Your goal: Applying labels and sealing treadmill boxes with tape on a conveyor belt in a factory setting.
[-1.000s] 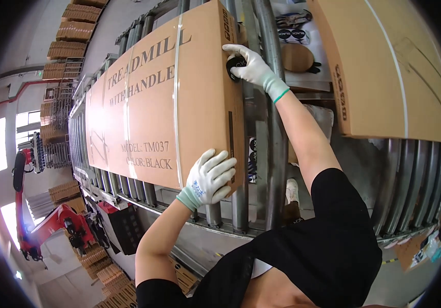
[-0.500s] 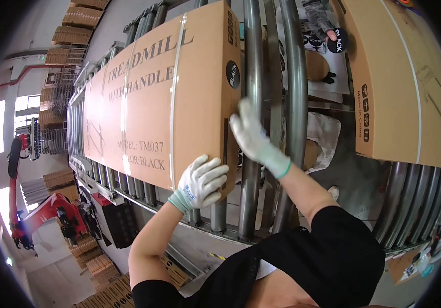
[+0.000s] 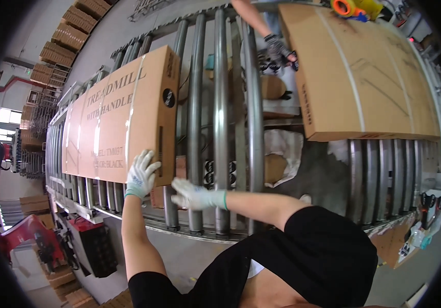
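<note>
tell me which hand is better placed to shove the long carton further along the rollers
Left, probably: the left hand lies flat on the long carton at its near corner, while the right hand is over the bare rollers beside it.

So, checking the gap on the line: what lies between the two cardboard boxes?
In the head view, bare steel rollers separate the long printed box from the taped box; another person's gloved hand reaches in there.

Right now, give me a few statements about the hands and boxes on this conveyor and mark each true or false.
1. The left hand rests on the near corner of the long cardboard box. True.
2. The right hand grips a tape dispenser. False: it is open over the rollers, holding nothing.
3. Both hands wear white gloves. True.
4. Only one box lies on the rollers. False: a second box lies to the right, with a co-worker's gloved hand beside it.
</note>
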`<state>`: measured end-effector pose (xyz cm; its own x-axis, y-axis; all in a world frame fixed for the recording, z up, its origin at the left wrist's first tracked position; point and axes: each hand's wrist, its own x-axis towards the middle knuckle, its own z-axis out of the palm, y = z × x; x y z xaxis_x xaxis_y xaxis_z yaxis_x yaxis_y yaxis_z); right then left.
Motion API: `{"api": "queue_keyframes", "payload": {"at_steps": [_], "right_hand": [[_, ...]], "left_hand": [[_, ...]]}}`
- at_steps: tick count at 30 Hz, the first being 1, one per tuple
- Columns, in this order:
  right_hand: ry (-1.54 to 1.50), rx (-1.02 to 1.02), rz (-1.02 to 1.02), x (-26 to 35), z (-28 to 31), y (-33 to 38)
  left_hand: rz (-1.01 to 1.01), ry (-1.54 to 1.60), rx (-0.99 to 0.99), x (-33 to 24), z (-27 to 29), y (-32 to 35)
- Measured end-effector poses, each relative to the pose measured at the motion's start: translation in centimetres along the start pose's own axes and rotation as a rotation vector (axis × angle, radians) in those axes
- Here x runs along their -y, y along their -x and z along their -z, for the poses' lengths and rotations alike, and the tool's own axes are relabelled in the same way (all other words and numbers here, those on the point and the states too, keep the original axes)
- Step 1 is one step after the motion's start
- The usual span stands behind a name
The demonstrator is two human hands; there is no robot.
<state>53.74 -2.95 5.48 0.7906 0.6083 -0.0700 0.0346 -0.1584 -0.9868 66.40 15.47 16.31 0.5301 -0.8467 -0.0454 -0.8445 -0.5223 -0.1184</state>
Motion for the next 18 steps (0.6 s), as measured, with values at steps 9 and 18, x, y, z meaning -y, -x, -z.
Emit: {"api": "queue_keyframes", "payload": {"at_steps": [9, 18], "right_hand": [[0.467, -0.736, -0.303, -3.9, 10.4, 33.4], [0.359, -1.172, -1.293, -8.4, 9.1, 49.1]], "left_hand": [[0.298, 0.041, -0.231, -18.7, -8.7, -5.4], [0.705, 0.762, 0.147, -32.4, -13.5, -10.8]]}}
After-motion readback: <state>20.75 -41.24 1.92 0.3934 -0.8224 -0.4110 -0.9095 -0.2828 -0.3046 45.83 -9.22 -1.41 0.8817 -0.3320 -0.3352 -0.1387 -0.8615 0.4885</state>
